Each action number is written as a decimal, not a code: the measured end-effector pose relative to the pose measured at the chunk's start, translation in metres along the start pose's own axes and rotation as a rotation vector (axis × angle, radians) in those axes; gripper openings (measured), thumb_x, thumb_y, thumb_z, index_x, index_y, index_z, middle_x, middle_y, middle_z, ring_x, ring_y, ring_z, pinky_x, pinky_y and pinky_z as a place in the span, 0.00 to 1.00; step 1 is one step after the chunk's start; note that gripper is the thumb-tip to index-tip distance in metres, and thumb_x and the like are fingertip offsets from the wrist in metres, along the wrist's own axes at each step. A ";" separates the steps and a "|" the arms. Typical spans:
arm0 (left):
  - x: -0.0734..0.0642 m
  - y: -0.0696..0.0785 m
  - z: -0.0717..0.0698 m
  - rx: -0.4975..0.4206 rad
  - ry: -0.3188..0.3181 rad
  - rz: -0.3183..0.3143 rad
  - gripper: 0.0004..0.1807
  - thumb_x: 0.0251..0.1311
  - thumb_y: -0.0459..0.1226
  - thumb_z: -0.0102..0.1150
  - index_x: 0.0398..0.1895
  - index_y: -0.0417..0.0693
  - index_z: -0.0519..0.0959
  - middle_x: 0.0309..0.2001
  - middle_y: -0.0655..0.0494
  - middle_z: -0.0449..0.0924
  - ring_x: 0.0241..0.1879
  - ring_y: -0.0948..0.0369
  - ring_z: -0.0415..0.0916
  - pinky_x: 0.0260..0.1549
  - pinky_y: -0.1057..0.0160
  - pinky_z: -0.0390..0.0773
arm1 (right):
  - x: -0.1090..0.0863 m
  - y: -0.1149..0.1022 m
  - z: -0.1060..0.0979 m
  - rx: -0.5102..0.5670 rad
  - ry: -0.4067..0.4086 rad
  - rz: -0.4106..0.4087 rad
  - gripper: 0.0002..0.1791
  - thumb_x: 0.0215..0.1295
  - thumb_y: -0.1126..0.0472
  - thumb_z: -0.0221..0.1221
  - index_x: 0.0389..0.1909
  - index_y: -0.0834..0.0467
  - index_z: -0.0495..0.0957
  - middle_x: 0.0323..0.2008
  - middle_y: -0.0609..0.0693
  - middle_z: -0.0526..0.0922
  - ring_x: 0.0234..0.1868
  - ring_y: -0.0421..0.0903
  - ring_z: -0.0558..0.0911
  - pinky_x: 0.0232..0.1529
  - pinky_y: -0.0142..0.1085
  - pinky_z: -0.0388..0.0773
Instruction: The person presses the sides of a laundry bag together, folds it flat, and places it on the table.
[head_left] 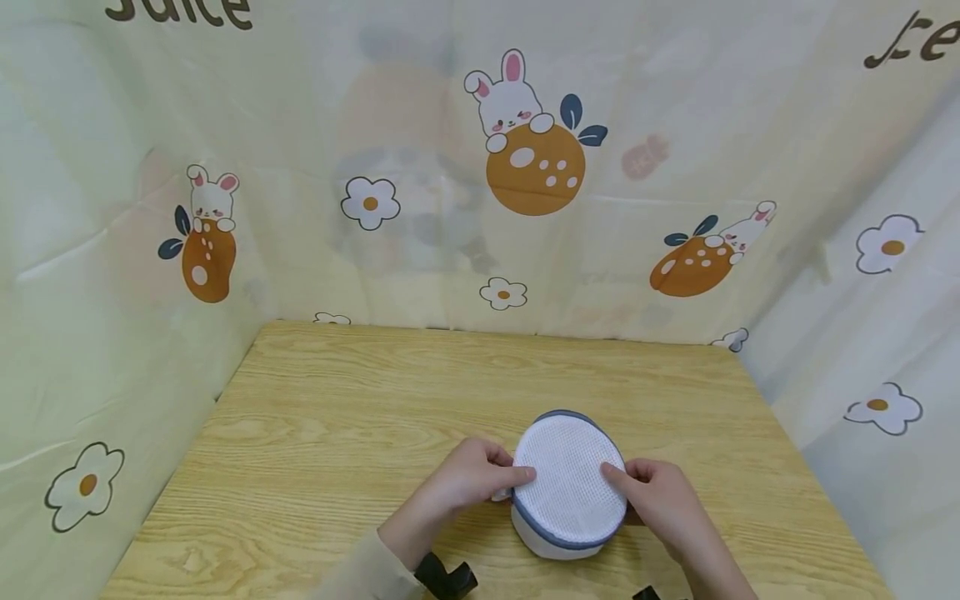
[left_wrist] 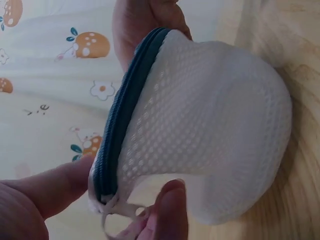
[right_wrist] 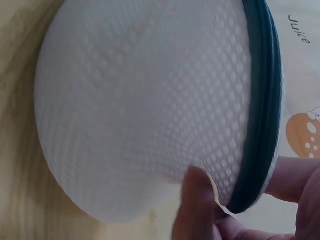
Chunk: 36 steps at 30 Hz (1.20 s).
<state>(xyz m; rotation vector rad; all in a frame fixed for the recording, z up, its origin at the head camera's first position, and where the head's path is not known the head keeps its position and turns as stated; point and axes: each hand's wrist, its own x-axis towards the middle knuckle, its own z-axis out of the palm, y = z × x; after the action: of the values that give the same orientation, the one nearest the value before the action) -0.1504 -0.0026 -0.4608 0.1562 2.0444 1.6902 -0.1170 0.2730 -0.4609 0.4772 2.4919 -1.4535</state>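
A round white mesh laundry bag (head_left: 570,479) with a blue zipper band around its top stands on the table, its flat mesh lid tilted toward the head camera. My left hand (head_left: 476,475) grips the left rim, thumb on the lid. On the opposite rim, my right hand (head_left: 663,500) pinches the edge between thumb and fingers. The left wrist view shows the teal-blue zipper (left_wrist: 132,110) running along the rim and a small white loop (left_wrist: 107,220) beside the left fingers. In the right wrist view, the mesh side (right_wrist: 135,110) is dented near the right hand's fingers.
The bag is on a wood-grain table (head_left: 337,417). Pale curtains (head_left: 420,125) printed with rabbits, oranges and flowers enclose its back and both sides. Black pieces (head_left: 446,577) sit by the wrists at the lower edge of the head view.
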 end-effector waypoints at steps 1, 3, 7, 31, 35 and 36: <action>0.000 -0.001 0.002 0.001 0.011 -0.001 0.12 0.63 0.40 0.77 0.34 0.38 0.87 0.28 0.56 0.83 0.28 0.64 0.78 0.33 0.61 0.88 | 0.000 0.000 0.001 0.017 0.000 0.005 0.23 0.76 0.49 0.66 0.48 0.69 0.84 0.35 0.53 0.87 0.33 0.43 0.87 0.36 0.39 0.90; 0.001 -0.003 0.004 -0.004 0.027 -0.002 0.12 0.63 0.39 0.77 0.34 0.38 0.87 0.28 0.55 0.84 0.29 0.64 0.79 0.35 0.60 0.89 | 0.000 0.000 0.003 0.040 0.008 0.009 0.22 0.75 0.51 0.67 0.48 0.69 0.85 0.35 0.53 0.87 0.33 0.43 0.87 0.35 0.38 0.90; 0.003 -0.005 0.008 -0.032 0.035 -0.003 0.11 0.63 0.37 0.77 0.32 0.38 0.87 0.29 0.55 0.84 0.29 0.64 0.78 0.33 0.62 0.88 | 0.001 0.002 0.006 0.098 0.026 0.013 0.20 0.74 0.55 0.68 0.48 0.71 0.84 0.34 0.53 0.87 0.32 0.43 0.87 0.33 0.37 0.89; 0.017 -0.015 0.008 -0.262 -0.024 -0.096 0.07 0.66 0.33 0.71 0.38 0.35 0.88 0.22 0.60 0.79 0.20 0.69 0.67 0.24 0.72 0.74 | 0.017 0.018 0.018 0.382 -0.044 0.043 0.10 0.75 0.63 0.66 0.41 0.69 0.85 0.29 0.46 0.86 0.31 0.39 0.83 0.32 0.33 0.85; 0.016 -0.015 0.008 -0.234 -0.004 -0.075 0.09 0.66 0.35 0.72 0.40 0.35 0.88 0.23 0.60 0.80 0.21 0.68 0.68 0.27 0.71 0.76 | 0.016 0.017 0.017 0.377 -0.050 0.045 0.14 0.75 0.60 0.66 0.45 0.70 0.85 0.30 0.47 0.87 0.31 0.40 0.84 0.32 0.34 0.85; 0.015 -0.015 0.008 -0.215 0.006 -0.065 0.10 0.66 0.36 0.73 0.40 0.35 0.89 0.23 0.60 0.79 0.22 0.68 0.68 0.28 0.70 0.77 | 0.015 0.017 0.017 0.367 -0.049 0.047 0.15 0.75 0.59 0.66 0.46 0.70 0.85 0.30 0.47 0.87 0.31 0.40 0.85 0.32 0.34 0.85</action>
<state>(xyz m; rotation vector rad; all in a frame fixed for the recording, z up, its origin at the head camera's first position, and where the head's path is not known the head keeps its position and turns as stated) -0.1570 0.0068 -0.4805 0.0136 1.8358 1.8571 -0.1242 0.2685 -0.4878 0.5502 2.1635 -1.8868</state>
